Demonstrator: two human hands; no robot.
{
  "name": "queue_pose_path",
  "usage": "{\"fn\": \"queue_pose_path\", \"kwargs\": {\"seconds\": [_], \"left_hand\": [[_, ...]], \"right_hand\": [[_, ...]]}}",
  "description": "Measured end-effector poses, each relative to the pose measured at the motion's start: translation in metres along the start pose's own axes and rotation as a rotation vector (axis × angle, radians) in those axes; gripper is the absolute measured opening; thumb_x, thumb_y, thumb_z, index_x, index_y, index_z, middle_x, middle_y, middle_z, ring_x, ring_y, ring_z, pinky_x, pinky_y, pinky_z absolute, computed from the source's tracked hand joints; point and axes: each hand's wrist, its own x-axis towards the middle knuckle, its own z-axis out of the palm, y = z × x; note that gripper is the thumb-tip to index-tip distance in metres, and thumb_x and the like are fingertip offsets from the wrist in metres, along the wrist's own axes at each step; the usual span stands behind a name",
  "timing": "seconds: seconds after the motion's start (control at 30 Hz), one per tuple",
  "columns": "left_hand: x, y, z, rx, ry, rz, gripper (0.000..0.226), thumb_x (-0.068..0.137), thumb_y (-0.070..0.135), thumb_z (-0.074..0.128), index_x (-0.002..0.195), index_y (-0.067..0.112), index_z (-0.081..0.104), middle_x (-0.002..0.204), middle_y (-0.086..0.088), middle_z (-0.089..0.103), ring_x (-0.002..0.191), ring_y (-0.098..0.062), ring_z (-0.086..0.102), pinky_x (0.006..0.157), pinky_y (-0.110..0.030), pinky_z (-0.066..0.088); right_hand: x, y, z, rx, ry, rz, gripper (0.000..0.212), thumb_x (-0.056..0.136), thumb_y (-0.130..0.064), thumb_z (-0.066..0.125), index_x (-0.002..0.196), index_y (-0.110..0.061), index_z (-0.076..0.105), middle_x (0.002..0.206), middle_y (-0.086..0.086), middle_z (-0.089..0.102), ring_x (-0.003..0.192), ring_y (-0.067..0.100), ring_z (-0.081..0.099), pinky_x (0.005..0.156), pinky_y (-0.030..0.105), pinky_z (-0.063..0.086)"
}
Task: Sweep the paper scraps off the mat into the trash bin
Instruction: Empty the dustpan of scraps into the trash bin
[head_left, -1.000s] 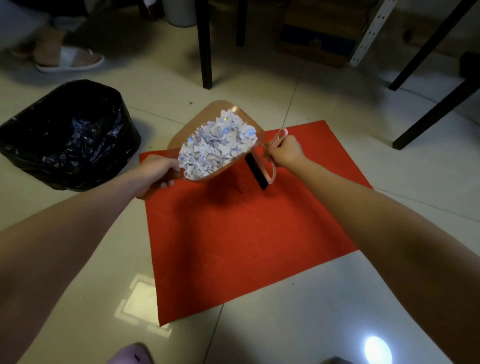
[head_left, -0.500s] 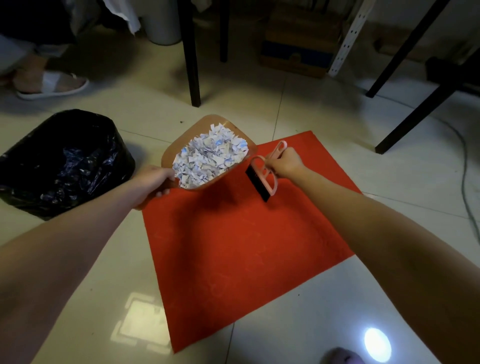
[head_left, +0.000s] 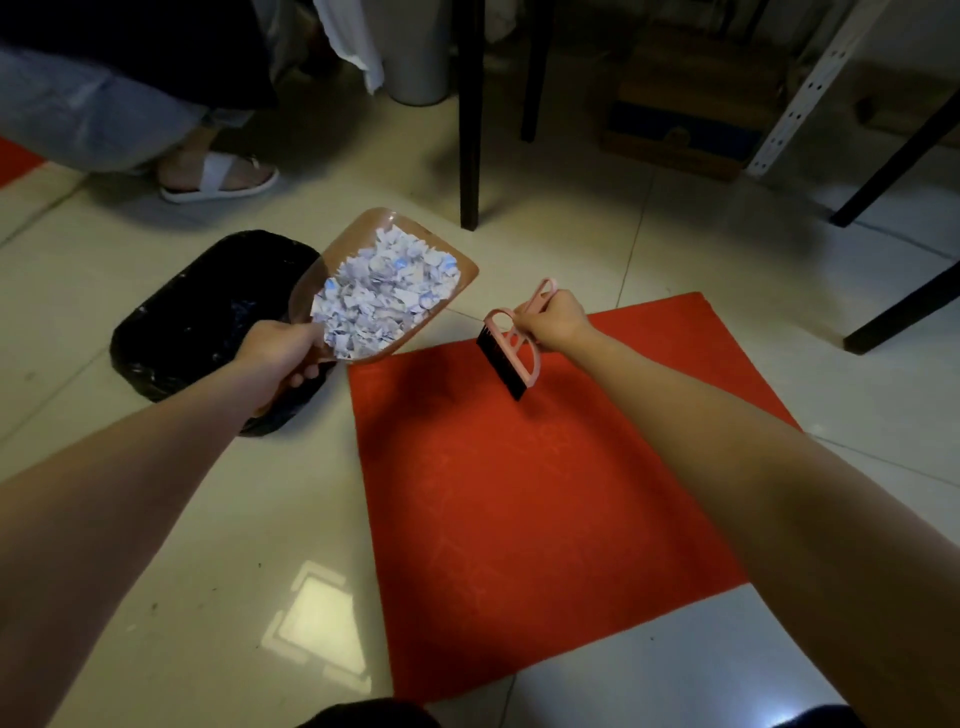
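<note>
My left hand (head_left: 283, 347) grips the handle of a brown dustpan (head_left: 457, 273) that is heaped with white and blue paper scraps (head_left: 382, 301). The pan is held in the air, partly over the right rim of the trash bin (head_left: 202, 332), which is lined with a black bag and sits on the floor to the left. My right hand (head_left: 553, 322) holds a pink hand brush (head_left: 511, 353) with black bristles, just above the far edge of the red mat (head_left: 545, 493). No scraps show on the mat.
Another person's sandalled foot (head_left: 218, 176) stands on the tiles beyond the bin. Black table legs (head_left: 470, 130) rise behind the dustpan, more legs (head_left: 904, 296) slant at the right. A cardboard box (head_left: 685, 119) and a white perforated rail (head_left: 800, 93) lie at the back.
My left hand has carried the loaded dustpan leftward off the mat until it overlaps the bin's rim. My right hand with the brush has stayed near the mat's far edge.
</note>
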Motion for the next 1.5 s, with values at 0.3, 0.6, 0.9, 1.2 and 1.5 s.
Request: {"fn": "queue_pose_path", "kwargs": {"seconds": [0.3, 0.6, 0.9, 1.2, 1.5], "left_hand": [[0.015, -0.02, -0.082, -0.065, 0.371, -0.05, 0.028, 0.075, 0.026, 0.052, 0.078, 0.001, 0.064, 0.05, -0.007, 0.057, 0.047, -0.023, 0.043, 0.051, -0.028, 0.035], [0.025, -0.046, -0.112, -0.008, 0.419, -0.101, 0.015, 0.086, 0.016, 0.051, 0.092, 0.003, 0.055, 0.034, 0.007, 0.054, 0.066, -0.027, 0.054, 0.058, -0.029, 0.035], [0.035, -0.029, -0.097, 0.494, 0.322, -0.051, 0.03, 0.088, 0.014, 0.047, 0.109, -0.004, 0.058, 0.113, -0.027, 0.06, 0.103, -0.043, 0.058, 0.079, -0.042, 0.044], [0.026, -0.012, -0.077, 0.978, 0.54, -0.012, 0.048, 0.086, 0.013, 0.057, 0.129, 0.0, 0.039, 0.128, -0.031, 0.052, 0.119, -0.044, 0.05, 0.095, -0.043, 0.035], [0.026, -0.013, -0.084, 1.107, 0.618, 0.055, 0.036, 0.086, 0.01, 0.051, 0.119, 0.002, 0.039, 0.122, -0.031, 0.05, 0.113, -0.039, 0.049, 0.093, -0.041, 0.032]], "right_hand": [[0.007, -0.049, 0.031, 0.022, -0.065, -0.044, 0.016, 0.087, -0.015, 0.061, 0.097, -0.003, 0.067, 0.087, 0.009, 0.066, 0.083, 0.023, 0.065, 0.08, 0.041, 0.055], [0.01, -0.051, 0.048, 0.0, -0.09, -0.009, 0.02, 0.089, -0.016, 0.061, 0.102, -0.002, 0.066, 0.09, 0.01, 0.067, 0.082, 0.022, 0.065, 0.08, 0.04, 0.056], [0.004, -0.074, 0.059, -0.016, -0.086, -0.113, 0.021, 0.088, -0.018, 0.062, 0.1, -0.002, 0.068, 0.092, 0.013, 0.07, 0.086, 0.026, 0.068, 0.08, 0.043, 0.057], [-0.014, -0.11, 0.08, 0.045, -0.131, -0.268, 0.018, 0.089, -0.015, 0.062, 0.103, -0.006, 0.069, 0.087, 0.005, 0.068, 0.083, 0.019, 0.065, 0.082, 0.04, 0.056], [-0.02, -0.121, 0.086, -0.169, 0.064, -0.258, 0.03, 0.091, -0.039, 0.053, 0.09, -0.014, 0.069, 0.077, 0.002, 0.068, 0.07, 0.02, 0.063, 0.059, 0.031, 0.047]]}}
